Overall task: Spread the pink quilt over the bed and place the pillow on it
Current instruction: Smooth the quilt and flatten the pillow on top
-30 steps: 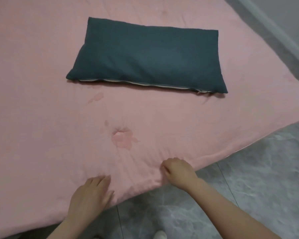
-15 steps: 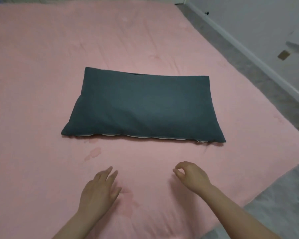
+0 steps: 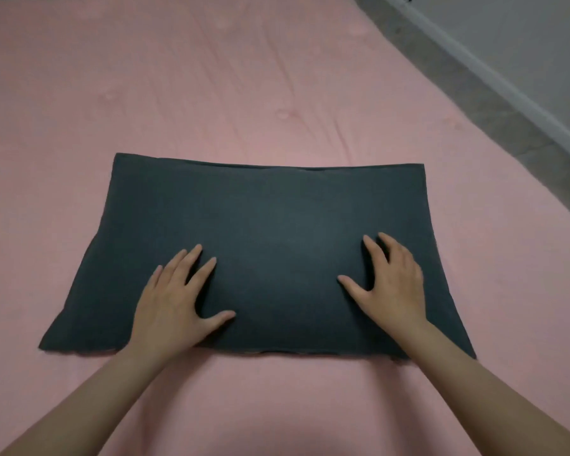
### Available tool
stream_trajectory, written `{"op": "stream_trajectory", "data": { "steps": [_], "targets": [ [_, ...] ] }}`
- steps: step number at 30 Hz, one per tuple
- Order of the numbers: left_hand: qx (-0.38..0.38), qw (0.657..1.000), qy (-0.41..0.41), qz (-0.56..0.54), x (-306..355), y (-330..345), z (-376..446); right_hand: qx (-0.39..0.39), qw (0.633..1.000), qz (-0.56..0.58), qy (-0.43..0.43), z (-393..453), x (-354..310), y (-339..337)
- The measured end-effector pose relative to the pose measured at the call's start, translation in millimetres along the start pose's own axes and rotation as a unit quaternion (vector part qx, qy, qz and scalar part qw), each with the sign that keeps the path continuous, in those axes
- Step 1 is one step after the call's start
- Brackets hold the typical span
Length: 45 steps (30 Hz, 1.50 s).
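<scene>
A dark grey-green rectangular pillow [image 3: 270, 225] lies flat on the pink quilt [image 3: 211, 93], which covers the bed from edge to edge with a few soft creases. My left hand [image 3: 175, 301] rests palm down on the pillow's near left part, fingers straight and spread. My right hand [image 3: 392, 284] lies palm down on its near right part, fingers also spread. Both forearms reach in over the quilt's near side.
Along the bed's right side runs a strip of grey floor [image 3: 494, 103], and beyond it a white skirting board [image 3: 494, 60] under a pale wall. The quilt stretches far to the left and back.
Both hands moved forward from the quilt's near edge onto the pillow and now lie flat on it. The view has come closer over the bed; the right fingers, curled before, are straight.
</scene>
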<state>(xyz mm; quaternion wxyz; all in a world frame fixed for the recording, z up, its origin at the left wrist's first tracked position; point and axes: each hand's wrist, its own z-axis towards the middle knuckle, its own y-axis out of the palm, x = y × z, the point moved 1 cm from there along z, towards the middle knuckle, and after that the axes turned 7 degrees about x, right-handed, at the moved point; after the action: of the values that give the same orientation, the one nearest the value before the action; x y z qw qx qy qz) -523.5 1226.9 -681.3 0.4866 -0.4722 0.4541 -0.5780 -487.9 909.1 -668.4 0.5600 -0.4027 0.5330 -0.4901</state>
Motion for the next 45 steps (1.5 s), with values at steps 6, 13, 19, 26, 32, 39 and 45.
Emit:
{"op": "stream_trajectory", "data": {
  "steps": [6, 13, 19, 26, 32, 39, 45],
  "targets": [
    [0.023, 0.979, -0.197, -0.046, -4.4, 34.8, 84.0, -0.113, 0.988, -0.037, -0.103, 72.7, -10.2, 30.2],
    [0.083, 0.982, -0.167, -0.007, -7.1, 84.3, 89.6, -0.070, 0.981, -0.088, -0.161, 88.3, -27.5, 100.3],
    [0.123, 0.983, -0.135, 0.006, -11.0, 109.2, 108.7, -0.007, 0.976, -0.091, -0.198, 111.0, -37.7, 125.8],
    [0.122, 0.982, -0.145, -0.013, -14.2, 114.9, 113.9, 0.023, 0.974, -0.095, -0.203, 116.5, -40.7, 122.3],
    [0.084, 0.982, -0.150, -0.076, -13.1, 80.3, 94.4, 0.009, 0.970, -0.086, -0.228, 104.5, -48.0, 86.5],
    [0.113, 0.965, -0.158, -0.178, -10.2, -30.8, 54.6, 0.036, 0.906, -0.147, -0.396, 94.5, -71.4, -7.9],
    [0.175, 0.955, -0.186, -0.152, -61.0, -162.7, -23.1, 0.160, 0.851, -0.132, -0.482, 44.0, -174.2, -147.1]
  ]
}}
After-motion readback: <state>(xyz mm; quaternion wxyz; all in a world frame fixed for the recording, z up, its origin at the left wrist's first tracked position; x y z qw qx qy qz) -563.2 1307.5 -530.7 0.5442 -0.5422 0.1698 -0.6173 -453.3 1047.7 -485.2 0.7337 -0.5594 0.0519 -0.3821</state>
